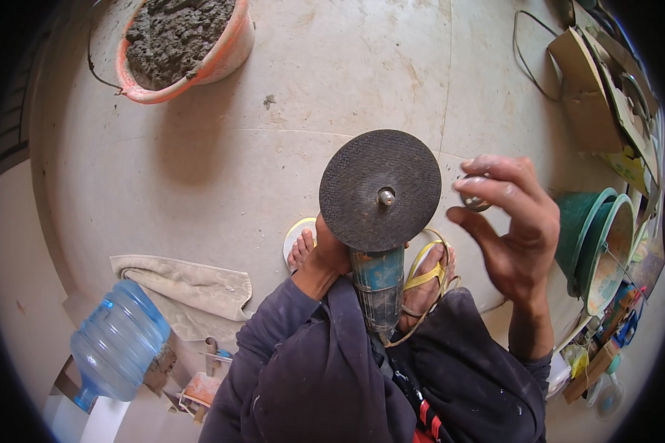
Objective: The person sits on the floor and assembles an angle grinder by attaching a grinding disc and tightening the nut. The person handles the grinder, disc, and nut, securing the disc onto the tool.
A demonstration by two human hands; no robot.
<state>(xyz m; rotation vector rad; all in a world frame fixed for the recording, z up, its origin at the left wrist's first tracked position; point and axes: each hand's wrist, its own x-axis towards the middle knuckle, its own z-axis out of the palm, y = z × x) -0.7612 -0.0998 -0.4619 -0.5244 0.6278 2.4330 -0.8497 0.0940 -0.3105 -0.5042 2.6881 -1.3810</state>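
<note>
An angle grinder (379, 280) with a worn teal body stands upright in front of my lap, its black cutting disc (362, 177) facing up. A bare metal spindle (386, 197) pokes through the middle of the disc. My left hand (332, 249) is closed around the grinder just under the disc, its fingers mostly hidden. To the right of the disc, my right hand (521, 225) pinches a small round metal flange nut (474, 199) between curled fingers and thumb, apart from the spindle.
An orange bucket (236, 48) of wet mortar stands at the far left. Near left are a folded cloth (192, 284) and a blue water jug (118, 340). Green buckets (587, 229), cardboard (587, 92) and mixed tools line the right. The grinder's cord (430, 306) loops by my sandalled foot.
</note>
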